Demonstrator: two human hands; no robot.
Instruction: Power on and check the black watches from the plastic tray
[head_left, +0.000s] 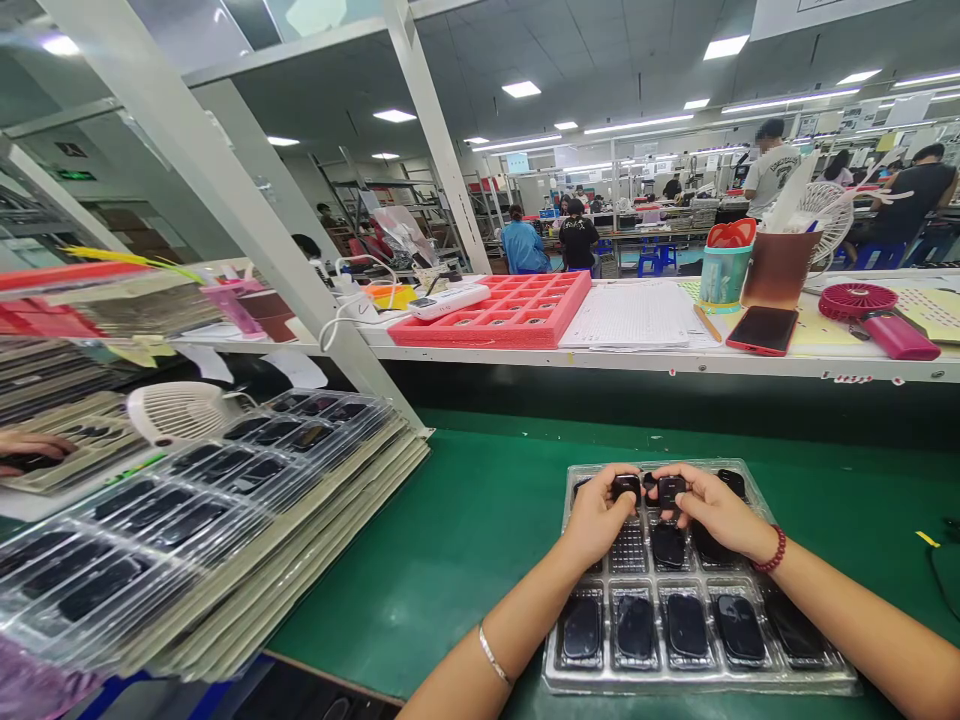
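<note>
- Your left hand pinches the left piece, small and black, between thumb and fingers; perhaps you hold it by the edge so that its face is not covered.
- Your right hand grasps the right piece in similar manner, with the thumb toward you. Both hands are occupied, none is released.
- The two pieces are near each other, above the back part of the clear tray. This place probably lets you see both together, and the tray is under them if one slips. I cannot tell if they are joined by something.
- The tray lies flat on the green mat, directly before you, so your forearms reach it from both sides without stretching, I think.
- In its front row, each dark part lies in its own pocket; the walls seem to serve for keeping the parts from rubbing.
- At your left, the tray stack is piled with dark parts on top; it is well apart from your tray, maybe to leave room for your elbows.
- On the raised shelf are the red box, papers and phone. They are above the mat, probably so that they do not disturb your working space.
</note>
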